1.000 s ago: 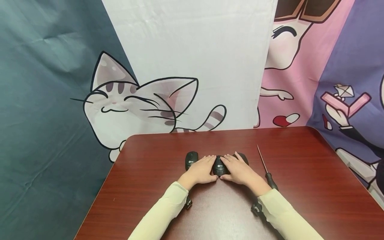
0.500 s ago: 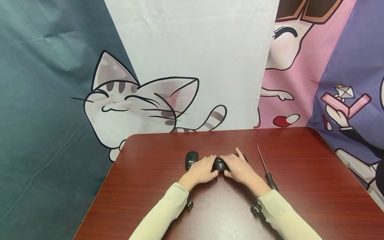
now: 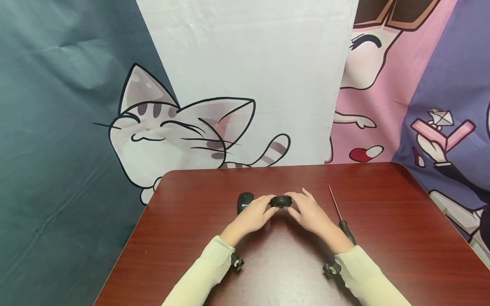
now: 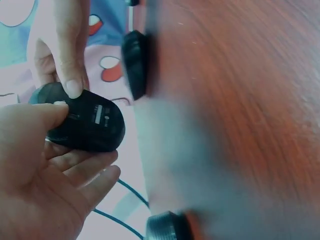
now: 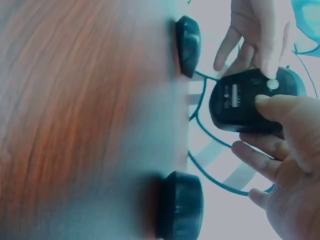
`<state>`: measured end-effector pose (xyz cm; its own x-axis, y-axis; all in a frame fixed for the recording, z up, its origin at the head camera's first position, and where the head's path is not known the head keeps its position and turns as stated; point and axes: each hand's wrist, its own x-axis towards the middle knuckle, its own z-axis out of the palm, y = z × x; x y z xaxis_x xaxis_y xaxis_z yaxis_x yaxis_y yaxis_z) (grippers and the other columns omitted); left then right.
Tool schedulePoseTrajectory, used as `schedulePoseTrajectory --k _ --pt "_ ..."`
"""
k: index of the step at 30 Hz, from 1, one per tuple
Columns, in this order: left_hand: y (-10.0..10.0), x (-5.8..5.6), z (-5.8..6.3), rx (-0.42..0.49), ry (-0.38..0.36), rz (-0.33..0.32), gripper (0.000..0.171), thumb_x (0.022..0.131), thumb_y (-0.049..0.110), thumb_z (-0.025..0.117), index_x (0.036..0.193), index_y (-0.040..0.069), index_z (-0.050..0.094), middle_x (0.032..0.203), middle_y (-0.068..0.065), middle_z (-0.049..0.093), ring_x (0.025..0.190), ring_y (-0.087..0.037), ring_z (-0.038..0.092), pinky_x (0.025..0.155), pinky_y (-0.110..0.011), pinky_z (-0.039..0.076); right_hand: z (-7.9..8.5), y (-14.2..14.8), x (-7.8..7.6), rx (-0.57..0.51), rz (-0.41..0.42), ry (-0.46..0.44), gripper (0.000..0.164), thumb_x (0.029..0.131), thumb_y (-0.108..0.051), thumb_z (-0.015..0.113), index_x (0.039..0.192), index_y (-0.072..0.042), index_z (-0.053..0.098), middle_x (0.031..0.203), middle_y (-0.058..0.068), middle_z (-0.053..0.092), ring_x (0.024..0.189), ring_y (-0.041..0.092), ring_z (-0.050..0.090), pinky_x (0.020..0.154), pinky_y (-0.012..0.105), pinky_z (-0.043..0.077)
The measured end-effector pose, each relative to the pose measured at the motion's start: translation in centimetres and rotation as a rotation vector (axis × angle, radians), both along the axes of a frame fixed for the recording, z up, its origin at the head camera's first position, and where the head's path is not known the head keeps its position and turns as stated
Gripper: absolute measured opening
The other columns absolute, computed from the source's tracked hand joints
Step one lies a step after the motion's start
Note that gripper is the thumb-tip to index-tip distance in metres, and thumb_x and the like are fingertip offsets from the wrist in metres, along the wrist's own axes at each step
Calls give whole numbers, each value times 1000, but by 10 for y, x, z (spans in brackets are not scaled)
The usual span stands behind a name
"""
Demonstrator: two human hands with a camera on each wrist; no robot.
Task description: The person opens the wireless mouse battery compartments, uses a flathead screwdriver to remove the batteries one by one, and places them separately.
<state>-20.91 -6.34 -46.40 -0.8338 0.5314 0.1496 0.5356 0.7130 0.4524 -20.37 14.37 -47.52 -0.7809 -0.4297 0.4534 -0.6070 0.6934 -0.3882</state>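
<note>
A black computer mouse (image 3: 281,201) is lifted off the table between the two hands in the head view. Its underside, with a small label, shows in the left wrist view (image 4: 95,122) and the right wrist view. My left hand (image 3: 250,216) pinches one end, thumb on the underside and fingers beneath the curved back. The other end is held the same way by my right hand (image 3: 313,216). Left of the left hand a second black mouse (image 3: 244,200) rests on the table, partly covered by that hand. A third mouse (image 5: 181,205) stands near the right hand, hidden behind it in the head view.
On the red-brown wooden table (image 3: 183,238), a screwdriver (image 3: 346,231) with a dark handle lies right of the right hand, its shaft pointing to the back edge. A cartoon-printed cloth (image 3: 249,63) hangs behind the table.
Both hands have gripped the middle mouse, raised it from the table and tilted it so its underside faces the person. The mice at either side and the screwdriver stay put.
</note>
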Motion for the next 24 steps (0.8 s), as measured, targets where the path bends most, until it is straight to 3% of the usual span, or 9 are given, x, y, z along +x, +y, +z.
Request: schedulePoseTrajectory --k 4,5,8,11,14,19,24 --pt "-5 4 7 122 15 -14 39 96 40 47 128 18 52 121 -1 58 110 -12 56 92 -32 51 10 -1 6 -121 32 -10 32 87 -14 65 117 -9 56 106 2 64 91 19 59 113 51 27" --pt "-6 5 9 155 13 -16 39 96 41 47 128 18 52 121 0 57 110 -11 55 92 -32 51 13 -1 9 -143 29 -17 32 88 -16 64 119 -11 55 105 0 63 88 18 58 110 48 33" --pt "-9 11 17 255 -11 -25 40 96 43 47 127 18 54 120 1 56 109 -9 55 92 -28 51 22 -3 18 -200 17 -32 34 90 -22 63 122 -16 53 103 -4 62 83 16 56 90 37 49" --pt "-10 18 27 346 -51 -31 42 95 44 48 126 17 54 117 2 56 107 -6 56 92 -23 51 30 -4 27 -240 8 -37 37 90 -25 62 125 -18 50 102 -5 63 85 11 58 68 32 50" --pt "-10 24 36 424 -77 -28 43 94 45 49 127 18 54 112 3 57 104 -5 58 91 -21 52 39 -5 35 -279 0 -39 40 90 -26 62 127 -19 47 100 -5 63 85 7 57 67 31 51" --pt "-9 34 48 506 -51 -27 40 94 42 51 126 17 53 105 3 60 95 -7 61 84 -21 54 50 -10 46 -375 11 -45 47 90 -22 63 132 -20 44 100 -3 63 84 7 59 71 30 57" --pt "-9 42 55 552 -38 -8 37 94 38 54 124 15 54 96 3 61 84 -8 60 74 -22 56 56 -13 54 -446 -1 -56 52 88 -20 65 136 -23 43 96 -5 63 77 8 57 62 24 55"
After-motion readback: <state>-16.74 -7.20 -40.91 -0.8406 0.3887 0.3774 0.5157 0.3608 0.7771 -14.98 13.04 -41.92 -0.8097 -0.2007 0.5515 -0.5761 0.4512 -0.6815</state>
